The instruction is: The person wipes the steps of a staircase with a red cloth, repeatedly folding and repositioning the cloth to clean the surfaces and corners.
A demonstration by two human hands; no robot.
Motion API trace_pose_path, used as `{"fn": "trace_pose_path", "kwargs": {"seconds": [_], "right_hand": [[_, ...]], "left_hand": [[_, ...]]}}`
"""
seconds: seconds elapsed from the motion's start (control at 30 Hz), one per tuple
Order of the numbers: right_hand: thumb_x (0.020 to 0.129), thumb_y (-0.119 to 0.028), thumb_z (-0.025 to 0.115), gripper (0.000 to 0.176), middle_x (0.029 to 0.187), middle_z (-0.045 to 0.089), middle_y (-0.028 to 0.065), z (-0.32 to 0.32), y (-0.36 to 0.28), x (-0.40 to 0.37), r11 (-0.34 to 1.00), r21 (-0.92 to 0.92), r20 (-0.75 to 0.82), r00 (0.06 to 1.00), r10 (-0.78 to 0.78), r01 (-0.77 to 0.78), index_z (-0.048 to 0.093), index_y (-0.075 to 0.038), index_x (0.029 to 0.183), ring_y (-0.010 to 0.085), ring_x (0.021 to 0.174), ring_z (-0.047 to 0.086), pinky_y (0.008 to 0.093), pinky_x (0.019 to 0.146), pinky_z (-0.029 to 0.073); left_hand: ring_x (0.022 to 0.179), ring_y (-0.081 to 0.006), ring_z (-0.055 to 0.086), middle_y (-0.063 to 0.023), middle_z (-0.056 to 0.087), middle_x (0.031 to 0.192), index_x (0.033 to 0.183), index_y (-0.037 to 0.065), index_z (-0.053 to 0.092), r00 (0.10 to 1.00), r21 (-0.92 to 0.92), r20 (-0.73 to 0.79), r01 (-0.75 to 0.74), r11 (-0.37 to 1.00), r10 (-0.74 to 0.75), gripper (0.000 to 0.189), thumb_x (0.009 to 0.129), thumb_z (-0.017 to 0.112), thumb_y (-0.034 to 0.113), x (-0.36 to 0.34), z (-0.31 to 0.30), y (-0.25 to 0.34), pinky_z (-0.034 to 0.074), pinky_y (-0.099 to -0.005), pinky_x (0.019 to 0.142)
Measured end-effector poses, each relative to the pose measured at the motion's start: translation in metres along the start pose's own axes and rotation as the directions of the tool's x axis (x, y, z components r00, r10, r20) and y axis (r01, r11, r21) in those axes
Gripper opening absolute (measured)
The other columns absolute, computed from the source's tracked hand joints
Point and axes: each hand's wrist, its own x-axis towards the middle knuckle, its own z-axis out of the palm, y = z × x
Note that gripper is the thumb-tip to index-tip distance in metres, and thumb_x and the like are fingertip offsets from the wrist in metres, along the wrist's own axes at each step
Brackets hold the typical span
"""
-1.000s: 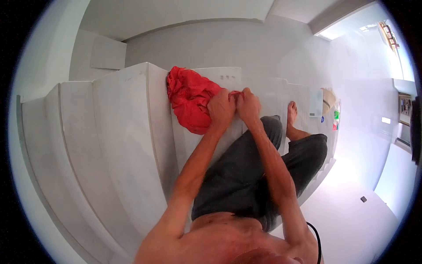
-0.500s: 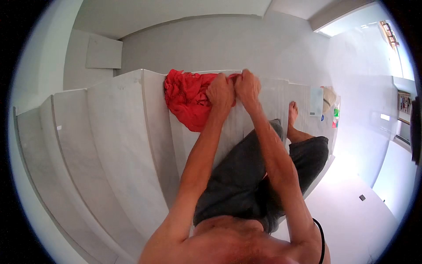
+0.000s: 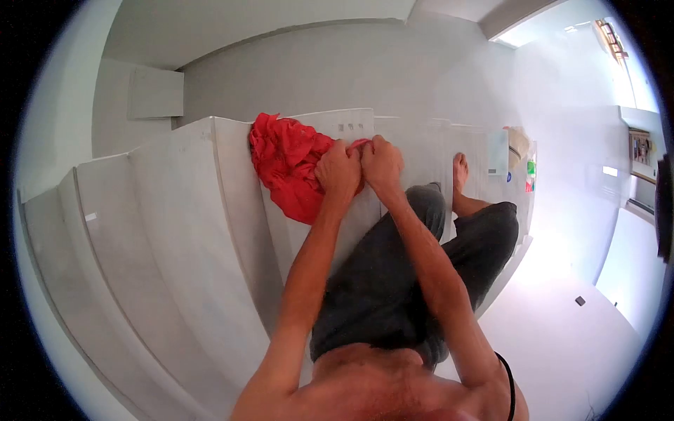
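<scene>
A crumpled red cloth [image 3: 284,168] lies bunched on the pale stair step [image 3: 414,140], its bulk to the left of my hands. My left hand [image 3: 339,170] is closed on the cloth's right part. Close beside it, my right hand [image 3: 382,165] pinches a narrow end of the same cloth. A short red stretch shows between the two fists. The fingertips and the fabric inside them are mostly hidden.
Pale stairs [image 3: 175,203] run along the left. My bent legs in dark trousers [image 3: 379,281] and a bare foot [image 3: 460,172] are on the right. Beyond the foot are a light blue box [image 3: 498,153], a beige item [image 3: 518,146] and a green-and-white packet [image 3: 531,168].
Both hands have come back toward my body from the step's far edge, still gripping the cloth. Small grey marks on the step now show beyond them. The view has shifted slightly.
</scene>
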Motion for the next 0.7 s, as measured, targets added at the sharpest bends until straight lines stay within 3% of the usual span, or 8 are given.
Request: {"fn": "trace_pose_path", "kwargs": {"seconds": [0.1, 0.2, 0.33, 0.37, 0.47, 0.6, 0.7], "right_hand": [[0.091, -0.023, 0.054, 0.027, 0.085, 0.068, 0.0256, 0.001, -0.009, 0.03, 0.999, 0.03, -0.034, 0.999, -0.031, 0.032, 0.066, 0.0, 0.085, 0.0449, 0.08, 0.066, 0.0537, 0.073, 0.052], [0.092, -0.023, 0.054, 0.028, 0.085, 0.068, 0.025, 0.0, -0.015, 0.051, 0.994, -0.025, -0.105, 0.989, -0.109, 0.107, 0.067, 0.0, 0.083, 0.0448, 0.082, 0.066, 0.0521, 0.072, 0.053], [0.091, -0.022, 0.055, 0.026, 0.085, 0.068, 0.0243, -0.003, -0.003, 0.01, 0.992, -0.11, 0.023, 0.998, -0.064, 0.066, 0.068, 0.0, 0.085, 0.0445, 0.082, 0.066, 0.05, 0.073, 0.054], [0.091, -0.021, 0.056, 0.025, 0.084, 0.068, 0.0248, 0.002, -0.001, 0.011, 1.0, -0.01, -0.014, 1.0, 0.005, -0.005, 0.067, 0.001, 0.086, 0.0446, 0.082, 0.066, 0.0504, 0.073, 0.054], [0.088, -0.018, 0.056, 0.022, 0.077, 0.066, 0.0242, 0.013, -0.004, 0.041, 0.991, 0.035, -0.178, 0.977, -0.118, 0.126, 0.065, 0.0, 0.079, 0.0454, 0.073, 0.064, 0.0528, 0.068, 0.051], [0.091, -0.022, 0.054, 0.025, 0.084, 0.069, 0.0253, 0.009, -0.002, 0.034, 0.997, -0.056, -0.054, 0.997, -0.061, 0.058, 0.067, 0.0, 0.089, 0.045, 0.083, 0.067, 0.0529, 0.074, 0.053], [0.091, -0.022, 0.055, 0.026, 0.086, 0.069, 0.0258, 0.008, 0.003, 0.023, 0.998, -0.032, -0.036, 0.997, -0.064, 0.062, 0.067, 0.0, 0.088, 0.0443, 0.082, 0.067, 0.0533, 0.074, 0.053]], "left_hand": [[0.089, -0.045, 0.065, -0.0239, 0.068, 0.087, 0.084, 0.0, 0.063, 0.987, 0.001, -0.136, -0.083, 0.997, 0.083, 0.027, 0.088, 0.061, 0.027, 0.024, 0.005, 0.001, 0.048, -0.0556, 0.076], [0.088, -0.0455, 0.065, -0.0246, 0.068, 0.088, 0.085, 0.0, 0.064, 0.988, 0.043, -0.147, -0.049, 0.998, 0.055, 0.025, 0.087, 0.061, 0.025, 0.043, 0.0, 0.012, 0.048, -0.0557, 0.075], [0.086, -0.0436, 0.066, -0.022, 0.07, 0.092, 0.092, 0.004, 0.07, 0.999, 0.052, -0.035, 0.02, 0.998, -0.018, 0.026, 0.086, 0.066, 0.029, 0.017, 0.004, 0.003, 0.05, -0.0531, 0.074], [0.087, -0.043, 0.066, -0.0219, 0.07, 0.092, 0.093, 0.003, 0.07, 0.999, 0.041, -0.039, 0.014, 0.999, -0.012, 0.026, 0.087, 0.066, 0.029, 0.012, 0.005, 0.002, 0.05, -0.0528, 0.075], [0.088, -0.043, 0.066, -0.0222, 0.07, 0.093, 0.093, 0.003, 0.07, 0.992, 0.016, -0.126, 0.002, 1.0, 0.0, 0.026, 0.088, 0.066, 0.028, 0.033, 0.009, 0.004, 0.05, -0.0527, 0.076], [0.088, -0.0459, 0.065, -0.0252, 0.068, 0.087, 0.089, 0.001, 0.067, 0.995, 0.052, -0.086, -0.042, 0.998, 0.047, 0.026, 0.089, 0.06, 0.026, 0.032, 0.002, 0.006, 0.049, -0.0559, 0.076], [0.088, -0.047, 0.064, -0.0256, 0.068, 0.088, 0.087, 0.0, 0.067, 0.997, 0.025, -0.069, 0.022, 0.999, -0.02, 0.026, 0.088, 0.06, 0.026, 0.016, 0.003, 0.005, 0.048, -0.0571, 0.076]]}}
